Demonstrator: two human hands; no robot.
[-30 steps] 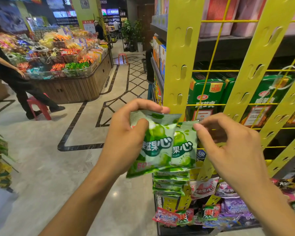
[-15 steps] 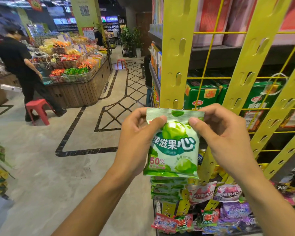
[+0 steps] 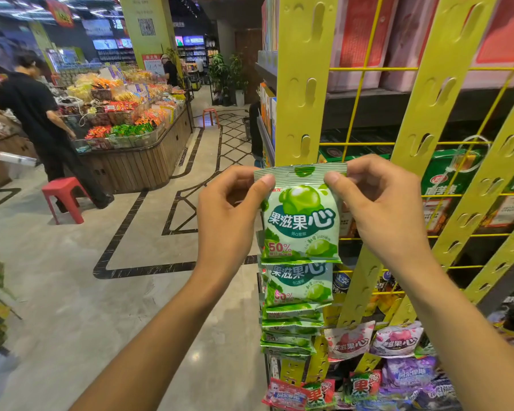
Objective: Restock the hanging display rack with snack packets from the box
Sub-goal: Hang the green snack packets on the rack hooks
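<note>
A green snack packet [image 3: 301,221] hangs flat against the leftmost yellow hanging strip [image 3: 304,84] of the display rack. My left hand [image 3: 229,215] pinches its top left corner, and my right hand [image 3: 380,203] pinches its top right corner. The packet's hang hole sits at a strip hook. Below it, several more green packets [image 3: 297,295] hang in a column on the same strip. Pink and purple packets [image 3: 395,341] hang lower on the neighbouring strips. The box is out of view.
More slanted yellow strips [image 3: 445,93] with bare hooks stand to the right, over a yellow wire grid and shelves of green cartons [image 3: 445,179]. On the left, a person in black [image 3: 39,120] stands by a wooden snack counter [image 3: 137,161] and a red stool [image 3: 64,197].
Both hands have lifted the green packet higher and set it flat against the left strip. One second ago my left hand held two overlapping packets; now a single one shows between my hands.
</note>
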